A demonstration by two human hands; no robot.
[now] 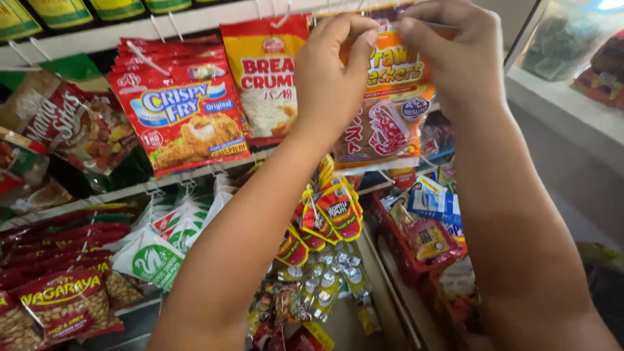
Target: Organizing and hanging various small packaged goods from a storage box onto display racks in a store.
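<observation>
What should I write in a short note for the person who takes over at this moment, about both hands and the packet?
Left hand: raised, fingers pinching the top edge of the orange packet.
Right hand: raised, pinching the same top edge from the other side.
Packet: held up at the top row of hooks, right of the yellow packet and the red packets. Its lower part hangs free.
Done: packet lifted to hook height.
Left: whether its hole sits on the hook cannot be told; the hands hide it. Neither hand has let go.
</observation>
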